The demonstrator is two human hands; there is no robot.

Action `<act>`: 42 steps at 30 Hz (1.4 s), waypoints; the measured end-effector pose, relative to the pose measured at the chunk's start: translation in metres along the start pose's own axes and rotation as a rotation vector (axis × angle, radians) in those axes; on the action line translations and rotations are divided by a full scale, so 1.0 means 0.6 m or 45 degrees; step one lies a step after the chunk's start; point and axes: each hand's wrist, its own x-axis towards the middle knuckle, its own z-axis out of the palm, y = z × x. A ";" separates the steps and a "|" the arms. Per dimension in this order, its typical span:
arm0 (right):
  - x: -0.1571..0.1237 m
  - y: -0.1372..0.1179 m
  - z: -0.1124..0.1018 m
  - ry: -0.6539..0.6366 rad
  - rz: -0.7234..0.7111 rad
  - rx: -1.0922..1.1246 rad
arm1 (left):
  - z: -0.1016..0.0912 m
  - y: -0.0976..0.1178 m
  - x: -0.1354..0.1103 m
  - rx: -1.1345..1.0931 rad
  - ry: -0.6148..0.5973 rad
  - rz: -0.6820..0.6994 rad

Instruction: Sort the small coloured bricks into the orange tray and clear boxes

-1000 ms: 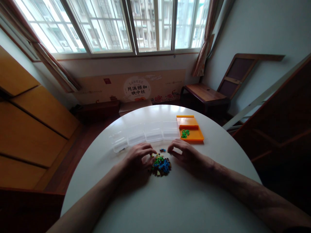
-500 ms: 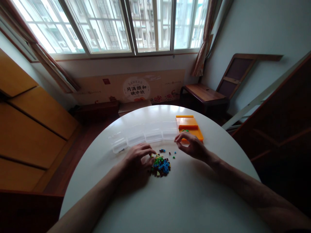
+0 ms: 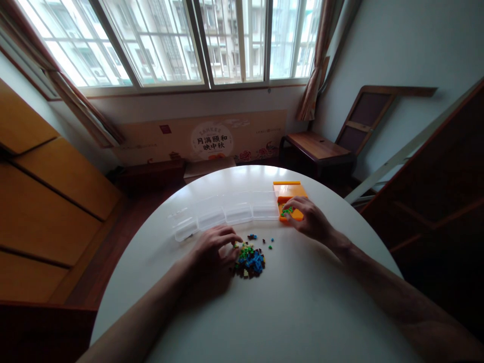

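The worktop (image 3: 264, 312) carries a row of clear plastic boxes (image 3: 238, 216), with an open orange box (image 3: 290, 189) at its right end. The right hand (image 3: 308, 217) has moved from the toy-brick pile (image 3: 251, 260) to that box, shifting the work there; whether it pinches anything, I cannot tell. The left hand (image 3: 214, 244) stays curled at the pile's left edge, grip unclear. Green bricks (image 3: 286, 212) lie in the orange box's near half.

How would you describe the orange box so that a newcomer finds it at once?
Find the round white table, then the row of clear boxes on it. At the row's right end, by the right hand, is the orange box, the only coloured one.
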 end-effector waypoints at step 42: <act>-0.011 0.026 0.026 0.078 0.124 -0.078 | -0.015 -0.011 -0.004 0.067 -0.070 -0.031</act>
